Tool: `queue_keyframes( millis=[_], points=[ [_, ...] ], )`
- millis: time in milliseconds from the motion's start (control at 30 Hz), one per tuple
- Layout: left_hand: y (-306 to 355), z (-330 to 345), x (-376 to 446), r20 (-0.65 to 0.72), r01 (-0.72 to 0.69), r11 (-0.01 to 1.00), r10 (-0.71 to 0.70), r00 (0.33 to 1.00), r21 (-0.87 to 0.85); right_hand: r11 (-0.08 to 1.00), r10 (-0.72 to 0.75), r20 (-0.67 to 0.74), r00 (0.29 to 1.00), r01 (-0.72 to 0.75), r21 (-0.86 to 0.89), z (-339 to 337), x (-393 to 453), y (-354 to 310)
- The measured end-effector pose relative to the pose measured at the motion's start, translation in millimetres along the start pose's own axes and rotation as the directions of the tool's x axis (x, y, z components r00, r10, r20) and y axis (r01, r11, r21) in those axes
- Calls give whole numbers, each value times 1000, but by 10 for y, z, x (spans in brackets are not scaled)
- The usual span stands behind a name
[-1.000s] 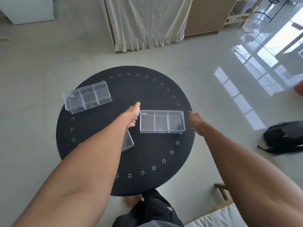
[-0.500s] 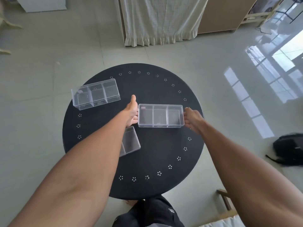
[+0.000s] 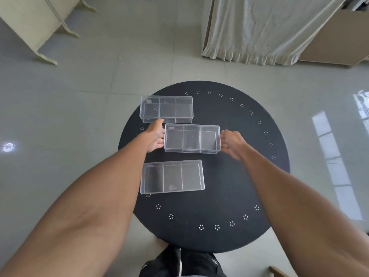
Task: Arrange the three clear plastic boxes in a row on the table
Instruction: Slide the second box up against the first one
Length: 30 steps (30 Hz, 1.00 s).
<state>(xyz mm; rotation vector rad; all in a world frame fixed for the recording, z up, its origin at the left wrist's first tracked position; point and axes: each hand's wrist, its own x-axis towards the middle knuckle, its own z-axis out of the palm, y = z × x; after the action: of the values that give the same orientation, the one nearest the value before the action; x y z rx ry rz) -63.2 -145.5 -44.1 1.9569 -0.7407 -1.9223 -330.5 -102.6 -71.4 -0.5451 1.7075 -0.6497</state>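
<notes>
Three clear plastic boxes, each split into three compartments, lie on a round black table [image 3: 229, 186]. The far box [image 3: 166, 109] sits near the table's back left edge. The middle box [image 3: 192, 138] is held between both hands: my left hand [image 3: 154, 138] presses its left end and my right hand [image 3: 232, 141] presses its right end. The near box [image 3: 172, 176] lies flat in front of it, its left end hidden behind my left forearm. The middle box sits a little to the right of the other two.
The table stands on a pale tiled floor. A cream curtain [image 3: 265, 27] hangs at the back right beside a wooden cabinet [image 3: 337, 41]. A pale furniture frame [image 3: 36, 23] stands at the back left. My dark-trousered legs [image 3: 179, 264] show below the table's near edge.
Both hands closed onto the ends of the middle box and carried it left, closer to the far box. The camera view swung, so all three boxes now look parallel.
</notes>
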Motion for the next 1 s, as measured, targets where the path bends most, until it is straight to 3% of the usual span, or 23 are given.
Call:
queue_keyframes(
  millis=[367, 800, 1000],
  points=[
    [-123, -771, -74, -90, -5, 997, -1, 996, -71, 998, 0, 108, 994, 8, -69, 807, 25, -206],
    [-19, -786, -46, -101, -55, 993, 45, 994, -100, 999, 0, 33, 999, 1, -33, 879, 300, -209],
    [7, -771, -37, -108, -61, 993, 50, 993, -98, 996, 78, 29, 997, -76, -52, 847, 417, -186]
  ],
)
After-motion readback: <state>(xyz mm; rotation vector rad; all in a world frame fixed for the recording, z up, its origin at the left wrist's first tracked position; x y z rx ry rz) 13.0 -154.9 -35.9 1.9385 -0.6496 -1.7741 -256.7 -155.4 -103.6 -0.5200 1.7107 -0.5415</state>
